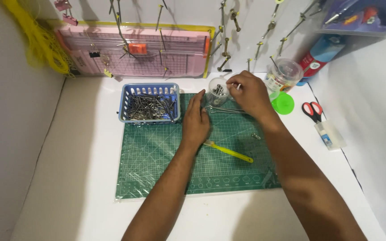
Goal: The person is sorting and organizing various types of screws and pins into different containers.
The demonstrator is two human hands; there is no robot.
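Standing at the far edge of the green mat (166,165), a clear cup (216,90) of small metal parts is steadied by the left hand (195,121), fingers closed around its side. The right hand (249,94) is held over its rim, fingers pinched on something small and white. A blue basket (149,102) sits just left.

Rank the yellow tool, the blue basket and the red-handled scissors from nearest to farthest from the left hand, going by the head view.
From the left hand:
1. Yellow tool, on the green mat just below and right of the hand.
2. Blue basket, to its left at the mat's top corner.
3. Red-handled scissors, far right, off the mat.
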